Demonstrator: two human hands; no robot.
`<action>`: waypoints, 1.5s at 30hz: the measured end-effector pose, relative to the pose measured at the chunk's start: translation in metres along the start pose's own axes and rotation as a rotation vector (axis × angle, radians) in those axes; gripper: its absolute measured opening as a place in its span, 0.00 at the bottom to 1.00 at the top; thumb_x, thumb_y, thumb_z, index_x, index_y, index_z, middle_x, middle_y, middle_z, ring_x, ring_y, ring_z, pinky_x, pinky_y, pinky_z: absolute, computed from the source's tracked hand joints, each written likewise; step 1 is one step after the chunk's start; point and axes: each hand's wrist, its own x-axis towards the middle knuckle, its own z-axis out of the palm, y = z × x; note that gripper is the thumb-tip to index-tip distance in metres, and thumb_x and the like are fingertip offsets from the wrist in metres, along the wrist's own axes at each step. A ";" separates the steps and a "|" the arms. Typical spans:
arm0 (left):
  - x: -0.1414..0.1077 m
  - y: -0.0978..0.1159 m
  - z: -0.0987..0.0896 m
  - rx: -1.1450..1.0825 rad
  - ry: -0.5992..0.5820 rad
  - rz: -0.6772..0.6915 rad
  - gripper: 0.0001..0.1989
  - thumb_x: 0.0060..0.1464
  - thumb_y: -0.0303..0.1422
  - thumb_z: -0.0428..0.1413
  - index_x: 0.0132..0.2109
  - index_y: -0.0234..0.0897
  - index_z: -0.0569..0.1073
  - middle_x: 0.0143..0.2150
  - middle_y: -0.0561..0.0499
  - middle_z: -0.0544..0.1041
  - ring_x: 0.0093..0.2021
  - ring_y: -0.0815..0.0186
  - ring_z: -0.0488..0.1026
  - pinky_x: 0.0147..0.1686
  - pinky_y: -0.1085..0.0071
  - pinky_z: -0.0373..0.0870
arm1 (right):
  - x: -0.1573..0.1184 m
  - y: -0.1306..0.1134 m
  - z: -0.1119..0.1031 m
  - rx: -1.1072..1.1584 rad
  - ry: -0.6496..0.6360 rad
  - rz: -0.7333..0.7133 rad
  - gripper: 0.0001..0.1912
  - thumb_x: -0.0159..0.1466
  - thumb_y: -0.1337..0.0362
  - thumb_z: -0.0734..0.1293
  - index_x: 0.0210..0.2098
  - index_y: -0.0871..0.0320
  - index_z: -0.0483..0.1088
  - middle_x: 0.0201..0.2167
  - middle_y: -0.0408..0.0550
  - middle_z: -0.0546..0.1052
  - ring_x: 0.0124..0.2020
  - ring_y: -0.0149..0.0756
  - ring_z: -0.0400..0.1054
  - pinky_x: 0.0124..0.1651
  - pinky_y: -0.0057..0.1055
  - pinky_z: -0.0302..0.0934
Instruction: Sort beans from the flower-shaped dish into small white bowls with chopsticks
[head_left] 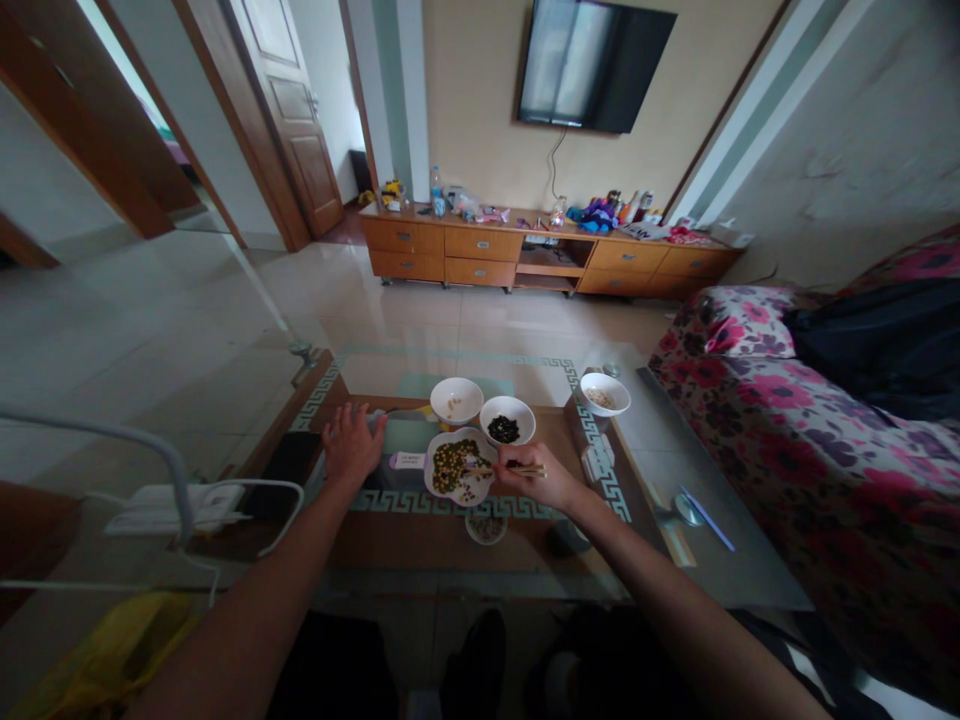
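Observation:
My right hand [536,475] is closed around wooden chopsticks [480,469], whose tips reach into a white lobed dish [460,495] of mixed yellow, green and reddish beans. A labelled handle [409,461] sticks out from the dish's left side. My left hand [352,445] lies on the glass table with fingers spread, holding nothing. Behind the dish stand a white bowl [457,400] with a few pale pieces and a white bowl [510,415] of dark pieces. Farther right is another white bowl [604,393] with pale contents.
The glass table [637,450] has a patterned border. A grey curved tube [176,470] and white cables are at the left, a blue pen-like stick [709,520] at the right. A floral sofa [825,420] stands right, a wooden cabinet [480,250] beyond.

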 end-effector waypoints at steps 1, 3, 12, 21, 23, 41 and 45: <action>0.000 0.000 0.000 -0.001 0.002 0.002 0.31 0.77 0.46 0.46 0.75 0.29 0.68 0.79 0.31 0.59 0.81 0.43 0.52 0.78 0.39 0.52 | 0.000 -0.002 -0.001 -0.005 -0.005 -0.001 0.16 0.75 0.62 0.69 0.29 0.56 0.72 0.24 0.41 0.76 0.26 0.32 0.67 0.32 0.28 0.57; 0.000 0.000 0.001 -0.004 0.009 0.008 0.31 0.77 0.46 0.46 0.74 0.28 0.68 0.79 0.31 0.59 0.80 0.42 0.52 0.77 0.39 0.52 | 0.000 -0.004 -0.005 -0.008 0.012 0.001 0.17 0.75 0.60 0.69 0.29 0.55 0.73 0.25 0.41 0.76 0.26 0.32 0.67 0.32 0.29 0.57; -0.002 0.001 -0.003 -0.011 -0.009 0.005 0.31 0.76 0.45 0.46 0.74 0.28 0.68 0.79 0.30 0.59 0.80 0.42 0.53 0.78 0.39 0.52 | -0.005 0.019 -0.064 0.029 0.488 0.214 0.21 0.70 0.47 0.72 0.27 0.53 0.72 0.24 0.44 0.78 0.24 0.35 0.68 0.29 0.30 0.61; -0.001 0.001 -0.003 -0.023 0.006 0.016 0.31 0.76 0.45 0.47 0.74 0.28 0.69 0.79 0.30 0.60 0.80 0.41 0.53 0.77 0.38 0.53 | 0.000 0.005 -0.020 0.178 0.277 0.171 0.21 0.73 0.46 0.71 0.31 0.54 0.74 0.29 0.46 0.82 0.29 0.39 0.75 0.34 0.32 0.68; -0.001 0.001 -0.002 -0.026 0.002 0.013 0.31 0.76 0.45 0.47 0.74 0.28 0.68 0.79 0.30 0.60 0.80 0.41 0.53 0.77 0.38 0.52 | 0.001 0.002 -0.002 0.145 0.169 0.152 0.20 0.74 0.48 0.71 0.30 0.54 0.74 0.27 0.46 0.80 0.28 0.38 0.73 0.32 0.32 0.66; -0.005 0.002 -0.003 -0.011 -0.003 0.024 0.31 0.77 0.44 0.47 0.75 0.27 0.68 0.79 0.31 0.59 0.80 0.42 0.52 0.78 0.40 0.51 | 0.001 0.005 0.035 0.158 0.055 0.131 0.22 0.76 0.47 0.69 0.32 0.55 0.74 0.28 0.44 0.78 0.28 0.35 0.68 0.32 0.30 0.61; -0.005 0.002 -0.003 -0.010 0.003 0.023 0.31 0.77 0.44 0.47 0.75 0.27 0.67 0.79 0.30 0.59 0.80 0.42 0.52 0.78 0.40 0.52 | 0.001 0.006 0.034 0.145 0.039 0.125 0.22 0.77 0.48 0.68 0.31 0.54 0.73 0.27 0.44 0.77 0.28 0.35 0.69 0.32 0.32 0.62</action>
